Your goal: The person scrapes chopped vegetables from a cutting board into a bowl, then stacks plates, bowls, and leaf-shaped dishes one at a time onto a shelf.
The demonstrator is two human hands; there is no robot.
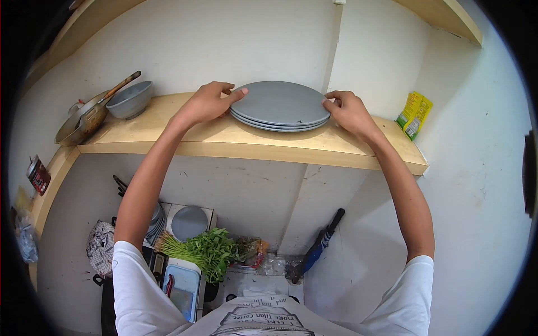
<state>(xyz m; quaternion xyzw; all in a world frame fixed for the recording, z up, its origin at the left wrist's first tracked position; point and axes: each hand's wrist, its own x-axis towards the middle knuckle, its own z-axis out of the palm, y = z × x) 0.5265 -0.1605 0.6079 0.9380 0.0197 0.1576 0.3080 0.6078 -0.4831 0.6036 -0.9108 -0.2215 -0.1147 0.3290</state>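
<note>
The left hand [210, 105] lays its thumb over the near-left rim of stacked round grey plates [278, 103] on a pale wooden shelf [174, 120], index finger spread away. The right hand [348, 112] touches the right rim, fingers bent; whether either pinches, I cannot tell.

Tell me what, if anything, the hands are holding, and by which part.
The stack of grey plates, by opposite edges: left hand at its left rim, right hand at its right.
</note>
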